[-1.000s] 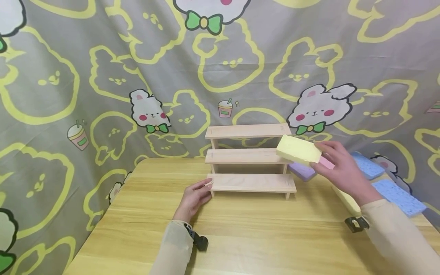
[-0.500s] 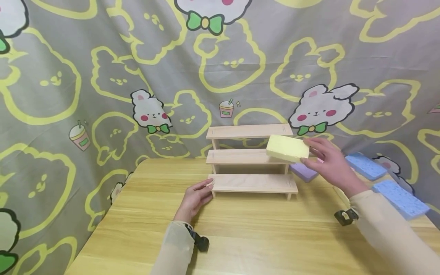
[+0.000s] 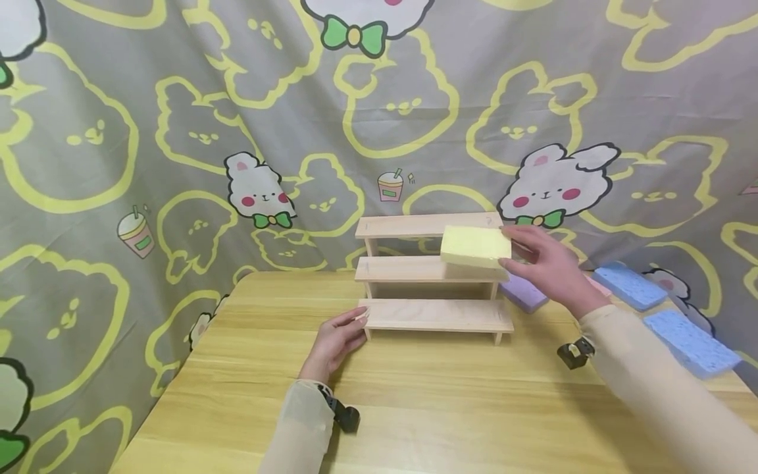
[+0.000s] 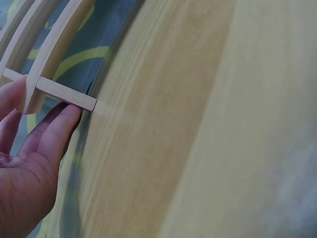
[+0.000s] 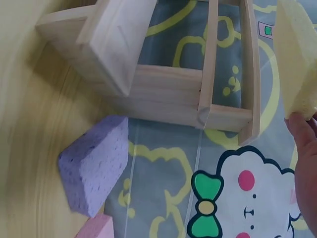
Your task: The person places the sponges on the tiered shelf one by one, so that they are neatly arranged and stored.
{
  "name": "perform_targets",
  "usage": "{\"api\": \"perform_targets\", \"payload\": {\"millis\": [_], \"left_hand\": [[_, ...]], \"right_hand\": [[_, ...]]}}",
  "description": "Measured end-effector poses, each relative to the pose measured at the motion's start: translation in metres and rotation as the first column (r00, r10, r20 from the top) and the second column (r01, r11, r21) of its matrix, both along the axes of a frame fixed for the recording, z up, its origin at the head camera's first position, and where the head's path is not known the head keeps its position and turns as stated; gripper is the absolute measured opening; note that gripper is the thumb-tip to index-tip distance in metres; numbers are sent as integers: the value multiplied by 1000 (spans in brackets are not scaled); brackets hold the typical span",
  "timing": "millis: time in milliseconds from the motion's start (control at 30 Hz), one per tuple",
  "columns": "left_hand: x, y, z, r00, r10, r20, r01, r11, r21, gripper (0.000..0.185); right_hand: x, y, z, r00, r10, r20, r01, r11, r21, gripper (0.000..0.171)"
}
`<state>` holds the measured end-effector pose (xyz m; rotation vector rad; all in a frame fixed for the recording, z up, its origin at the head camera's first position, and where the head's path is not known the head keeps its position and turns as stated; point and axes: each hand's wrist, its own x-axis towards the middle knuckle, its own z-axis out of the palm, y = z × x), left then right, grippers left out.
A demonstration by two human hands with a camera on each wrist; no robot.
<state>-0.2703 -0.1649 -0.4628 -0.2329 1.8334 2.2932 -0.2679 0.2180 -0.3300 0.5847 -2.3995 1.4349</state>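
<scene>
A three-step wooden display shelf stands on the table. My left hand grips the left end of its lowest step; in the left wrist view the thumb lies against the board and fingertips are at the leg. Between the thumb and fingers of my right hand is a pale yellow sponge, pinched by its right end. It is held up in front of the shelf's right half, overlapping the middle and top steps in the head view. The right wrist view shows the same sponge at its upper right.
A purple sponge lies right beside the shelf, with a pink sponge close by. Farther right are two blue sponges. A patterned curtain hangs behind the wooden table.
My right hand has carried the yellow sponge leftward from the shelf's right edge to in front of its upper steps. The left hand has stayed on the shelf.
</scene>
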Motion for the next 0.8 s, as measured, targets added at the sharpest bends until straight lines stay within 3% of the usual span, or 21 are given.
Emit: {"api": "perform_targets", "payload": {"millis": [200, 400, 633, 800], "left_hand": [[0, 0, -1, 1000, -10, -15, 10, 1000, 2, 42], [1, 2, 0, 1000, -9, -12, 9, 1000, 5, 42], [0, 2, -3, 1000, -2, -10, 2, 1000, 1, 42], [0, 1, -1, 1000, 2, -12, -2, 1000, -1, 41]], "right_hand": [[-17, -9, -4, 999, 36, 1, -36, 997, -73, 51], [-15, -22, 13, 998, 60, 11, -59, 995, -76, 49], [-44, -23, 4, 997, 67, 34, -63, 993, -105, 50], [-43, -44, 19, 993, 105, 59, -94, 982, -163, 49]]}}
